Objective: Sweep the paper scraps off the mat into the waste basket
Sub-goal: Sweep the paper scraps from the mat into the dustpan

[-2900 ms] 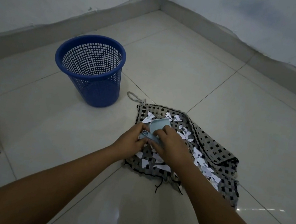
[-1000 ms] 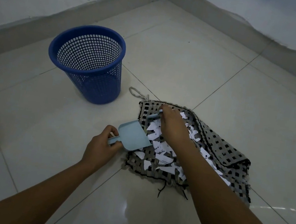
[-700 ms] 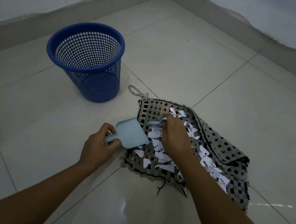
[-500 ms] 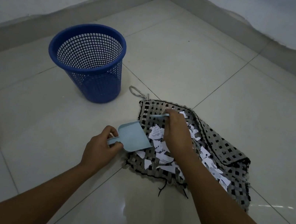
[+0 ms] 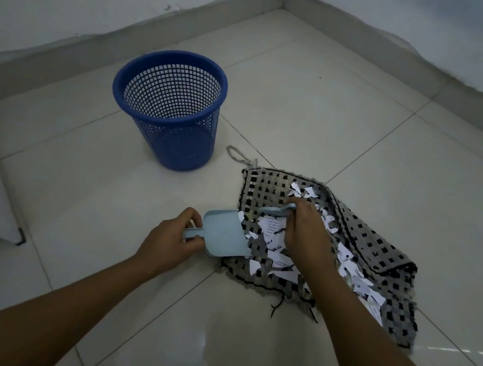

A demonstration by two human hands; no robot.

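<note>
Now right hand [image 5: 305, 234], gripping small brush [image 5: 277, 210], is dragging paper scraps [image 5: 272, 229] nearer dustpan [image 5: 223, 237], gripped by left hand [image 5: 171, 241] at mat [image 5: 380, 255] edge; waste basket [image 5: 167, 104] upper left still awaiting load.

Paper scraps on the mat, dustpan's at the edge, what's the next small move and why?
Probably draw the small brush in the right hand toward the dustpan. The left hand holds its mouth at the mat edge, a heap of paper scraps lies just before it, and the pan looks empty.

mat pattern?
Grey with a grid of small black squares and black edging, on the mat; head view.
</note>
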